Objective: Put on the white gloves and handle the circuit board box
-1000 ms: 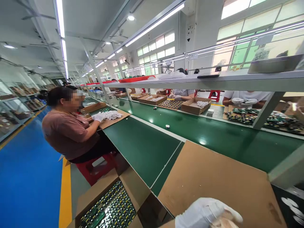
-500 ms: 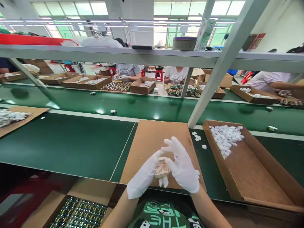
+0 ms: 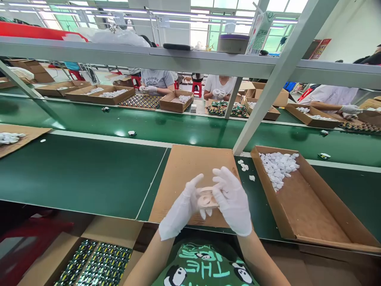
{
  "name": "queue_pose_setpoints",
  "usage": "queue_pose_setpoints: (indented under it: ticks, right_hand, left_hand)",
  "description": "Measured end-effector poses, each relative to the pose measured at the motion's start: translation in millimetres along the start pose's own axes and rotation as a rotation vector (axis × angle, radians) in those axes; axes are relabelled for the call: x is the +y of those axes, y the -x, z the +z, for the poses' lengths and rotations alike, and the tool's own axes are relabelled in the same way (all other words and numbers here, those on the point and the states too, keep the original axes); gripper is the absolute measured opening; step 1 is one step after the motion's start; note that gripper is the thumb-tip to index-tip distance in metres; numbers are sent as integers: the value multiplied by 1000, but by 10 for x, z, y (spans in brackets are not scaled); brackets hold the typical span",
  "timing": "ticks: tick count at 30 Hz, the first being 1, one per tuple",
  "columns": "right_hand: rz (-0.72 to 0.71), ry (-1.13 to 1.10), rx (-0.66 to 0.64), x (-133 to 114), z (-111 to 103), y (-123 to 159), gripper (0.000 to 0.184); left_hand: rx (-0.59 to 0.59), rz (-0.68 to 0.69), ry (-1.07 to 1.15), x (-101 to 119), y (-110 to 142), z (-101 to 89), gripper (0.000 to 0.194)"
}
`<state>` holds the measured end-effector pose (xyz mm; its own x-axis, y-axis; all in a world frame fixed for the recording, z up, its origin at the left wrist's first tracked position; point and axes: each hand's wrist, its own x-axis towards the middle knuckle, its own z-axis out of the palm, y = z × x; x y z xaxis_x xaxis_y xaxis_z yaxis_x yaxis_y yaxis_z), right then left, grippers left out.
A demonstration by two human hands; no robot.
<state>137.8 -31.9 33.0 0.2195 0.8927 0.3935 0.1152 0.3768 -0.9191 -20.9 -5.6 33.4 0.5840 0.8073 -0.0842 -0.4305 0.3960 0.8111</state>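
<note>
Both my hands wear white gloves and meet over a flat cardboard sheet (image 3: 184, 167) on the green bench. My left hand (image 3: 180, 212) and my right hand (image 3: 233, 202) together grip a small beige plastic part (image 3: 206, 198) between the fingertips. To the right stands a shallow cardboard tray (image 3: 309, 214) with a heap of small white round pieces (image 3: 278, 165) at its far end. A few loose white pieces (image 3: 243, 166) lie on the bench between the sheet and the tray.
A green conveyor belt (image 3: 178, 127) runs across beyond the bench, carrying small parts. A grey diagonal strut (image 3: 268, 83) holds an overhead shelf. Other gloved people work opposite. An open box of green circuit boards (image 3: 95, 266) stands at lower left.
My view swung from the left, where a seated person works, to straight ahead. My hands came together on the beige part and have since lifted slightly, turning it flatter.
</note>
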Motion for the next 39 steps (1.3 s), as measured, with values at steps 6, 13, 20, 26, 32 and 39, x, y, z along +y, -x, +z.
queue_pose_setpoints:
  ticks: [6,13,20,26,32,39]
  right_hand:
    - [62,31,175,-66,-234,-17,52]
    - [164,155,234,-45,-233,-2,55]
    - [30,347,92,-21,-87,78,54]
    - [-151,592,35,-108,-70,81,48]
    - [-405,711,85,-51,-52,57,53]
    - [-429,741,58,70,-21,57,57]
  left_hand:
    - [128,243,203,107,16,-61,66]
    - [93,442,215,177,79,-16,52]
    - [68,709,-699,27,131,103,73]
    - [94,960,-1442,5,100,102,80]
    - [99,877,-1524,-28,77,55,79]
    - [36,755,-1550,-2,21,40,86]
